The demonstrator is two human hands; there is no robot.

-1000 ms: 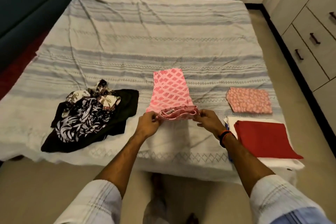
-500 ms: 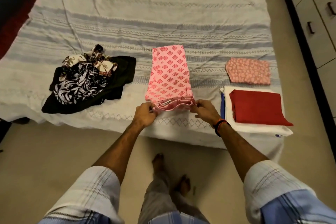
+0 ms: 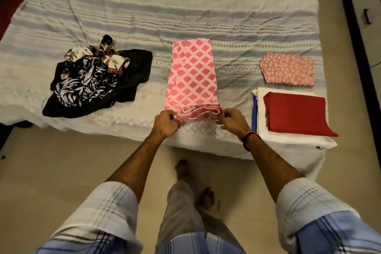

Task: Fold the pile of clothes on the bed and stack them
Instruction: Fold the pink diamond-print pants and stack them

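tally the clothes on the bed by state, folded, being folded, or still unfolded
Folded: 3, the pink leaf-print cloth, the red cloth and the white cloth under it
Being folded: 1, the pink diamond-print garment, near end pinched by the left hand and right hand
Unfolded: 1 dark heap, pieces cannot be told apart
Total: 5, counting the heap as one

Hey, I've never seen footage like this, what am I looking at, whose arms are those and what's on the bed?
There is no machine here. A person wears a camera on the head, looking down at their own arms. The left hand and right hand each pinch a near corner of a pink diamond-print garment lying on the bed. To the left sits an unfolded dark pile. To the right lie a folded pink floral piece and a folded red cloth on a white one.
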